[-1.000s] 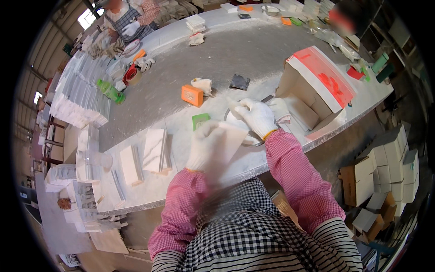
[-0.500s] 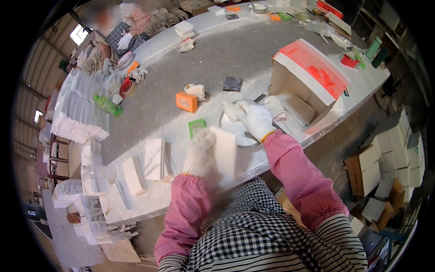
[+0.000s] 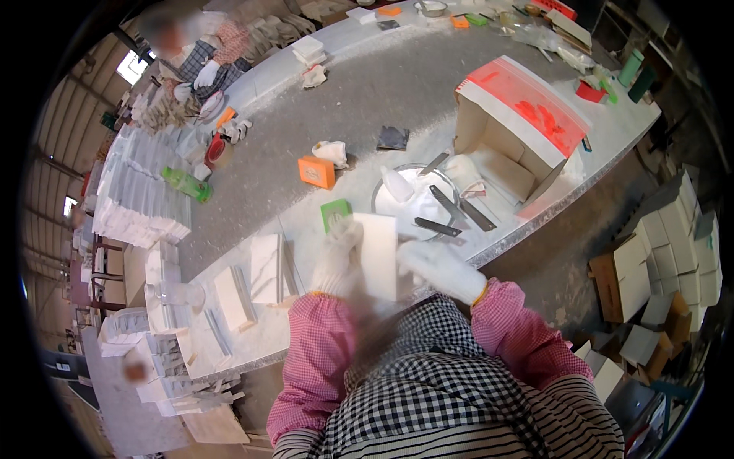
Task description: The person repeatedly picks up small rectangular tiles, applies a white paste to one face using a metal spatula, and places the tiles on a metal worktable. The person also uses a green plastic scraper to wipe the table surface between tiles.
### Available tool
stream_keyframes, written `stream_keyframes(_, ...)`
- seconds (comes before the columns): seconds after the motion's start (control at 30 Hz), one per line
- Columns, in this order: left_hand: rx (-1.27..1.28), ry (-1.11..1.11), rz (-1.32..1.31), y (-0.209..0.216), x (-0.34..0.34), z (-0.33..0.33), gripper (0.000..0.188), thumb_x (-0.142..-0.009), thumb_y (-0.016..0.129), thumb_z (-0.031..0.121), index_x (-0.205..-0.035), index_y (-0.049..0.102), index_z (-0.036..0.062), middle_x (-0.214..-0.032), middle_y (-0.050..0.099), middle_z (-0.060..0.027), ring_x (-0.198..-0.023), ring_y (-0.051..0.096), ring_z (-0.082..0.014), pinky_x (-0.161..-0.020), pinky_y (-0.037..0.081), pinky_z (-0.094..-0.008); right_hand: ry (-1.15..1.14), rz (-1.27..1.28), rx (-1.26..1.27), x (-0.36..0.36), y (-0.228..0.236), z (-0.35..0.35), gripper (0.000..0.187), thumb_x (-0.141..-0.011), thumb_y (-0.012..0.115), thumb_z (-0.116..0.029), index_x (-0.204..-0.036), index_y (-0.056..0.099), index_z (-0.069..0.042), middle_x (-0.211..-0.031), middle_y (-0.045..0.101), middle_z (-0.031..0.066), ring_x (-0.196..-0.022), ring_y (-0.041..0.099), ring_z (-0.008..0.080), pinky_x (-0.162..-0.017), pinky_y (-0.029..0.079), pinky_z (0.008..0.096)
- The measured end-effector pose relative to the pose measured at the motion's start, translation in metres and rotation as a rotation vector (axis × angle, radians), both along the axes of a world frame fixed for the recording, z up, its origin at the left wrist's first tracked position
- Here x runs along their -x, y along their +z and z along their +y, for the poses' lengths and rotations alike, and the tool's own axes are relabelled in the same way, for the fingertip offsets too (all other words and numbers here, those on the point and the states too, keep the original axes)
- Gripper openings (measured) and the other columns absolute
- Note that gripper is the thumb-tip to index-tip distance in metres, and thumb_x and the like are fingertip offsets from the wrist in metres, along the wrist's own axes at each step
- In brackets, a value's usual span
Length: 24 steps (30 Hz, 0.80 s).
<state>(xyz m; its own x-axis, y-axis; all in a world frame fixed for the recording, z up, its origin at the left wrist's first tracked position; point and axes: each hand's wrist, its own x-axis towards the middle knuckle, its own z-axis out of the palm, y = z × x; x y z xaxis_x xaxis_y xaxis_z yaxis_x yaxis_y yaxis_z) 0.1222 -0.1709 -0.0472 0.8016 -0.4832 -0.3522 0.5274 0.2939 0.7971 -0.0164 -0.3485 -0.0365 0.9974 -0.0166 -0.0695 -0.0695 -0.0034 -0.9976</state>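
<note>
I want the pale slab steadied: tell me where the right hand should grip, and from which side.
On the pale slab, probably the long right edge, coming from the right. It is flat and straight-edged; the left hand holds its left side, the right edge looks mostly free, and the right hand is nearest it.

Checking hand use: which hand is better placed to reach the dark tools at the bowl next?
Probably the right hand: nearer the dark tools and, though blurred, showing nothing held; the left hand holds the white tile.
</note>
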Motion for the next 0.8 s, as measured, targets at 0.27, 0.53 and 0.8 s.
stream_keyframes(0.27,-0.510,-0.137,-0.290,0.052,0.034,0.003,0.034,-0.100,0.061,0.010,-0.129,0.058,-0.0070,-0.114,0.069,-0.0140,-0.102,0.068,-0.0192,-0.089,0.055,-0.0321,-0.085,0.147,0.029,0.011,-0.031,0.050,0.034,-0.097,0.064,-0.034,-0.102,0.066,0.000,-0.082,0.068,0.0145,-0.075,0.067,0.0253,-0.070,0.053,0.0368)
stream_keyframes(0.53,-0.787,-0.203,-0.409,0.060,0.060,0.019,0.067,-0.077,0.083,0.023,-0.130,0.056,-0.0065,-0.107,0.069,-0.0169,-0.094,0.069,-0.0258,-0.081,0.057,-0.0379,0.111,-0.039,0.439,0.003,-0.011,0.059,0.036,-0.095,0.061,-0.034,-0.111,0.066,-0.003,-0.095,0.072,0.0223,-0.089,0.069,0.0419,-0.080,0.054,0.0488)
stream_keyframes(0.8,-1.256,-0.285,-0.769,0.027,0.067,0.087,0.079,-0.074,0.083,0.046,-0.130,0.056,-0.0017,-0.109,0.070,-0.0283,-0.102,0.071,-0.0396,-0.086,0.057,-0.0452,-0.210,-0.185,1.303,0.003,-0.006,0.000,0.012,-0.088,0.064,-0.021,-0.097,0.070,-0.014,-0.092,0.065,0.0074,-0.082,0.065,0.0260,-0.075,0.053,0.0429)
